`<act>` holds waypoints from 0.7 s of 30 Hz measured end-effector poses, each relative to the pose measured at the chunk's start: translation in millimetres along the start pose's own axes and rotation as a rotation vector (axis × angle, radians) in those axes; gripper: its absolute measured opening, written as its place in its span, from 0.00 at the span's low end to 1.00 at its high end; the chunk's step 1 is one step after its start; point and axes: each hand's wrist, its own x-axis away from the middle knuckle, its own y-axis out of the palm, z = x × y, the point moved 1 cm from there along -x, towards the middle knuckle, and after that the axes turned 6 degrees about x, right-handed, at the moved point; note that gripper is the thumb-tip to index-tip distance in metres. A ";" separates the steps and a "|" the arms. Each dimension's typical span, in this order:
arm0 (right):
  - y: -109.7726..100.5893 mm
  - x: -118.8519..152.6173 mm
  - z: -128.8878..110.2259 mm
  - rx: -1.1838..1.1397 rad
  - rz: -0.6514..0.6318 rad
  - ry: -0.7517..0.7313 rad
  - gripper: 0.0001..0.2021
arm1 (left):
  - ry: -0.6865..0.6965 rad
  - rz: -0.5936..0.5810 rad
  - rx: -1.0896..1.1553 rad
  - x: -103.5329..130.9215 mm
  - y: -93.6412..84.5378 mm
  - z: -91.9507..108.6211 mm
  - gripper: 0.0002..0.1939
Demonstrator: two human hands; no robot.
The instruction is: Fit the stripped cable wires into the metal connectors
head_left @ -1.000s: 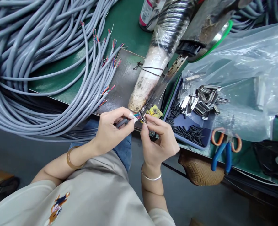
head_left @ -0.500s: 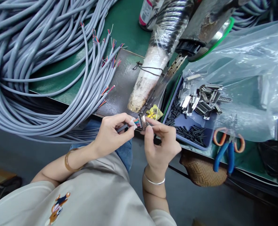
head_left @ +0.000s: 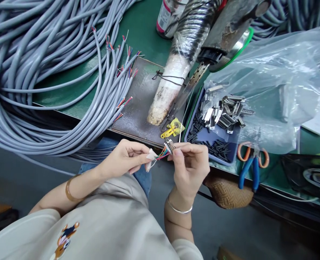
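Metal connector (head_left: 170,145) at the right fingertips, coloured wires (head_left: 163,154) running across to the left.
Left hand (head_left: 130,156): fingers pinched together on the wires, white scrap (head_left: 150,156) at the tips. Right hand (head_left: 191,167): thumb and fingers clamped on the connector, pins facing left fingers. Yellow piece (head_left: 171,130) just beyond. Risk: hands pulling apart could strain wires at the pins; a slack right pinch could let the connector twist.

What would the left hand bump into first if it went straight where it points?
Probably the coloured wires just beyond the left hand, then the right hand, pinching a metal connector; depth is unclear.
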 end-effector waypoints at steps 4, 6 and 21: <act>2.9 3.3 3.8 0.114 0.128 -0.081 0.03 | -0.100 0.010 0.127 1.5 -4.2 1.5 0.22; -2.9 8.7 -2.2 0.137 0.363 -0.104 0.02 | -0.058 0.092 0.128 2.5 -5.0 -0.2 0.22; 3.2 14.9 -42.0 0.362 -0.228 -0.207 0.08 | 0.138 0.158 -0.037 14.3 -3.0 -10.5 0.16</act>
